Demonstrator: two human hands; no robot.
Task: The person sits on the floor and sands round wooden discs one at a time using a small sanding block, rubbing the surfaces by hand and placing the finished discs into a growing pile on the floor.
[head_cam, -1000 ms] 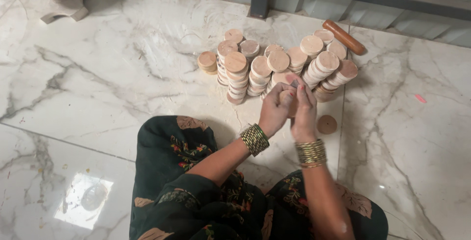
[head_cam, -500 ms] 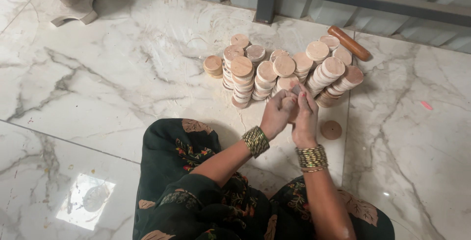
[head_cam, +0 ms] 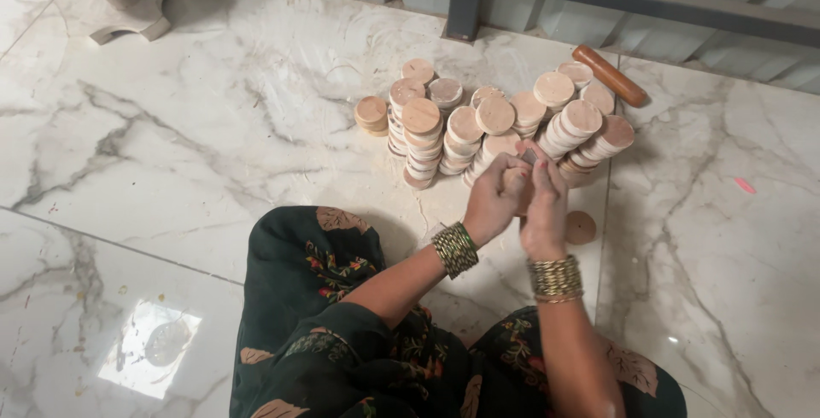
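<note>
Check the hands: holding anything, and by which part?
Both hands, left and right, close together around one small wooden disc, fingers wrapped about its edge. It is mostly hidden, so the exact hold cannot be told.

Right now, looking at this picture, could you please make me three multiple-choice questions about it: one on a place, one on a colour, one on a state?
1. Where does the wooden rolling pin lie?
A. Behind the stacks of discs, near the wall
B. On the person's lap
C. Beside the stone stand at the top left

2. What colour is the patterned garment on the person's legs?
A. White
B. Dark green
C. Bright yellow

3. How are the two hands?
A. Flat on the floor, far apart
B. Close together, holding one disc between them
C. Each lifting a whole stack

Key: 1 A, the pin rests past the stacks of wooden discs, by the metal wall. 2 B, the cloth is dark green with flowers. 3 B, the left hand and right hand meet around a disc.
</note>
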